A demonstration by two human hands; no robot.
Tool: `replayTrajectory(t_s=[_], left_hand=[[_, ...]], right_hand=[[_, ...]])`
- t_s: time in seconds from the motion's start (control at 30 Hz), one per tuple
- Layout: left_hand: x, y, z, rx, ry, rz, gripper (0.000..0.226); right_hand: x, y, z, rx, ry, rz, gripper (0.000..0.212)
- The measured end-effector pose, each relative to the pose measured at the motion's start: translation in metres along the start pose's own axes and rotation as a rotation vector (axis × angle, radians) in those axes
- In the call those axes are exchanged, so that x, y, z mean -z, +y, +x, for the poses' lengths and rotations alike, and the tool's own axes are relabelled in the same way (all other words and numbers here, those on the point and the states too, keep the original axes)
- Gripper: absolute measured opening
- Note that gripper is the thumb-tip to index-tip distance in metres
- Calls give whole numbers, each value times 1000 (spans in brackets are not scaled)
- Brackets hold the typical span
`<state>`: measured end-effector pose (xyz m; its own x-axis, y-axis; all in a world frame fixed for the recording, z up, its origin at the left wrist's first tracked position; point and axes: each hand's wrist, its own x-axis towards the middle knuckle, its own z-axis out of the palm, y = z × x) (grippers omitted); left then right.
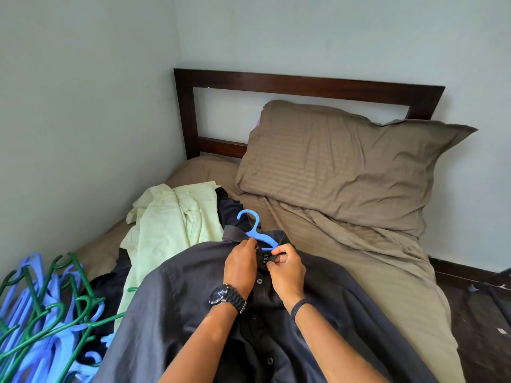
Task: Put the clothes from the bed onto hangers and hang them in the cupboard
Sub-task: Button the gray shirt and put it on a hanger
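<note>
The person is working at the neck of a dark grey shirt [177,294] that is lying spread, front up, across the near part of the bed [359,261], with a blue hanger [255,230] already inside it and its hook sticking out past the collar toward the pillow [345,161]. The left hand [240,268] is pinching the left edge of the collar and the right hand [286,268] is closing finger and thumb on the placket by the label, so both are lightly closed on cloth. The step seems to be fastening the top button; it is best done by keeping the collar centred on the hanger's neck and drawing both edges together without dragging the shoulders off. The shirt is looking soft and slightly creased, dark buttons running down its middle. A pale green garment [171,225] is waiting just beside it, and spare blue and green hangers [44,313] are heaped at the near left
</note>
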<state>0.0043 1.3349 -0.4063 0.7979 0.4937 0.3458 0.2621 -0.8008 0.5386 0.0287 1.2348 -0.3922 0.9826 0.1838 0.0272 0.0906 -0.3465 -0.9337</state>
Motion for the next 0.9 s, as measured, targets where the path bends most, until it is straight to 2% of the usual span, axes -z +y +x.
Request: replayTrajectory(t_s=[0.13, 0.4, 0.53, 0.67, 0.8, 0.9], left_hand=[[2, 3, 5, -94, -95, 130, 12], [8, 19, 19, -81, -114, 164, 20], [9, 17, 5, 14, 0, -98, 11], [13, 12, -12, 137, 26, -368, 15], [18, 10, -17, 260, 36, -501, 15], [20, 10, -17, 279, 31, -531, 16]], right_hand=[[-1, 5, -1, 6, -27, -20, 26], [1, 4, -3, 2, -43, 12, 27], [6, 4, -5, 7, -56, 56, 28], [6, -1, -5, -1, -44, 113, 29], [1, -4, -8, -16, -46, 158, 29], [0, -4, -8, -35, -43, 188, 28]])
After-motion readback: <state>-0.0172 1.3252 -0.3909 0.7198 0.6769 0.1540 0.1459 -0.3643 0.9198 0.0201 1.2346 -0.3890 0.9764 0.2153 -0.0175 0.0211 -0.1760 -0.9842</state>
